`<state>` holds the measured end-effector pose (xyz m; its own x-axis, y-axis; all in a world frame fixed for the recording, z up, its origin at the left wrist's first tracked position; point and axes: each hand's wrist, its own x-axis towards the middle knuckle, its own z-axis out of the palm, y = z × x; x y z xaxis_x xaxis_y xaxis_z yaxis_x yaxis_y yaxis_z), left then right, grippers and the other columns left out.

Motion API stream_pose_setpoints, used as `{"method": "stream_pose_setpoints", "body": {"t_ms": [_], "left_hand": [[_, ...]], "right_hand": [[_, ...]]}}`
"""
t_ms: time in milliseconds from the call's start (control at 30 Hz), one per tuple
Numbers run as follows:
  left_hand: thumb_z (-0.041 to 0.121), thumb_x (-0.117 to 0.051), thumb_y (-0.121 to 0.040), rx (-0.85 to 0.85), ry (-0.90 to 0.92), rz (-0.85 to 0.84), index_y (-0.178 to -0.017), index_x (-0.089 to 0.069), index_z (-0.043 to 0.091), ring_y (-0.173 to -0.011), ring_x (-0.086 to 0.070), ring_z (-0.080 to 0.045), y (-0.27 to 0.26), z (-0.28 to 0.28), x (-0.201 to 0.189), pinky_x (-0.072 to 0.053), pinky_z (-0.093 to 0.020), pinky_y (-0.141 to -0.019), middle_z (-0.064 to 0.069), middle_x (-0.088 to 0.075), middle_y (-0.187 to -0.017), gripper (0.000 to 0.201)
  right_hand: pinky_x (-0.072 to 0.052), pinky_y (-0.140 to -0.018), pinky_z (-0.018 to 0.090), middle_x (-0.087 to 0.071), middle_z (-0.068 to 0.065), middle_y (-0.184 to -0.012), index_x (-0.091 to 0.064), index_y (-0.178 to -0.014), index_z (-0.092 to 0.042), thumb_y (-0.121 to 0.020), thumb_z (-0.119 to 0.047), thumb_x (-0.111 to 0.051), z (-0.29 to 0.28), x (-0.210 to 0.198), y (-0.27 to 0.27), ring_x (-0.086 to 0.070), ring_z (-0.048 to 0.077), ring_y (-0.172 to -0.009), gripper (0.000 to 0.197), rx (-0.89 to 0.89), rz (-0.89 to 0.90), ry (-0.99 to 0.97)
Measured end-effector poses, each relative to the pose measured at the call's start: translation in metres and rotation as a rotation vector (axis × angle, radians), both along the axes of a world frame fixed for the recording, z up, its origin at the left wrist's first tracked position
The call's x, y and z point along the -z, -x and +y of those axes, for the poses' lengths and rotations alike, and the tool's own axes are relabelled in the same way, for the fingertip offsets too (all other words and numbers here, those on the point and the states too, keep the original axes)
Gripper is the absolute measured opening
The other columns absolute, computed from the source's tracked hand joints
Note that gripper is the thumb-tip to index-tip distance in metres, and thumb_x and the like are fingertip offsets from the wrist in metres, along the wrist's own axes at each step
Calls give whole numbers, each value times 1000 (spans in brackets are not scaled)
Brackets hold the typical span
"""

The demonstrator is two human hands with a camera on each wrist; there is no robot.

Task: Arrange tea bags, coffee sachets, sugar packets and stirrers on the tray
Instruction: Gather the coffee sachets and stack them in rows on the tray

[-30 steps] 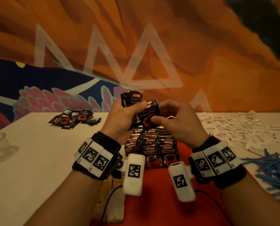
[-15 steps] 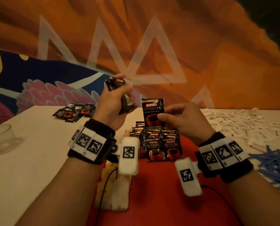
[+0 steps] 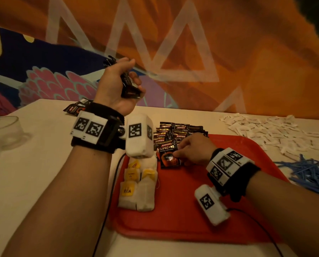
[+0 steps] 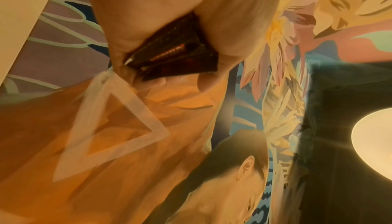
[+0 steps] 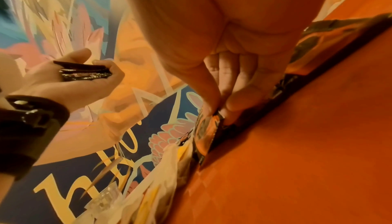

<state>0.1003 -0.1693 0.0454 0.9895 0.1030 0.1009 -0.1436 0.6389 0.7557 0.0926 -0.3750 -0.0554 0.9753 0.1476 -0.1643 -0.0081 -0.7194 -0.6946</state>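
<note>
A red tray [image 3: 201,216] lies on the table in front of me. Rows of black coffee sachets [image 3: 181,132] overlap at its far edge, and white tea bags with yellow tags [image 3: 138,184] sit along its left side. My right hand [image 3: 181,154] pinches one coffee sachet [image 3: 168,157] that lies on the tray in front of the rows; the right wrist view shows thumb and fingers closed on that coffee sachet [image 5: 208,130]. My left hand [image 3: 125,80] is raised above the table and grips a small stack of coffee sachets [image 3: 129,86], also seen as the stack [image 4: 174,54] from the left wrist.
White sugar packets [image 3: 270,132] are strewn at the back right. Blue stirrers [image 3: 308,171] lie in a heap at the right edge. More loose coffee sachets [image 3: 75,109] lie behind my left wrist. A clear glass cup [image 3: 4,130] stands at far left.
My right hand has taken one sachet from the left hand's stack and brought it down onto the tray. The left hand has stayed raised, drifting left with the remaining stack.
</note>
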Motion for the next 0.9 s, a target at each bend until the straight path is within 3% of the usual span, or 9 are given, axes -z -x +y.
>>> {"method": "stream_pose_setpoints", "body": {"t_ms": [133,300,467,600,767,900], "left_hand": [[15,-61,-93,18,27,2,-99,-49,19,-53,-49,-12,1,4,-1,-41,-25,-54,1,-48,-66,14],[15,-62,-92,40,33,2,-108,-46,19,-55,-49,-13,-1,5,0,-42,-26,-55,0,-50,-68,22],[13,-62,-92,47,39,-3,-111,-48,19,-55,-49,-13,-2,4,1,-42,-26,-56,0,-51,-67,25],[8,-57,-93,57,11,-14,-103,-52,22,-57,-48,-13,-2,1,3,-40,-26,-56,0,-50,-69,18],[9,-57,-93,69,-10,-5,-101,-53,22,-57,-48,-11,-2,-3,5,-39,-26,-57,1,-50,-69,16],[10,-56,-92,78,-25,-5,-99,-54,21,-57,-47,-12,-1,-8,7,-37,-26,-59,1,-50,-68,13]], "right_hand": [[-61,-79,39,-73,3,-78,-69,-75,-15,-81,-21,-80,7,1,-4,-72,19,-76,14,29,-11,28],[-60,-69,30,-71,4,-83,-67,-82,-14,-80,-23,-81,17,-1,-4,-69,16,-73,17,20,-95,137],[-48,-52,21,-69,5,-89,-66,-87,-13,-81,-22,-77,24,-2,-5,-67,15,-79,15,-17,-145,242],[-61,-66,32,-72,7,-85,-68,-91,-9,-84,-22,-73,27,-2,-7,-70,18,-77,16,-42,-119,308],[-57,-62,28,-71,9,-84,-68,-96,-7,-85,-22,-70,27,1,-7,-70,20,-75,19,-48,-102,319],[-61,-71,33,-72,11,-88,-68,-98,-5,-88,-19,-66,25,-2,-6,-72,23,-82,18,-59,-79,313]]}}
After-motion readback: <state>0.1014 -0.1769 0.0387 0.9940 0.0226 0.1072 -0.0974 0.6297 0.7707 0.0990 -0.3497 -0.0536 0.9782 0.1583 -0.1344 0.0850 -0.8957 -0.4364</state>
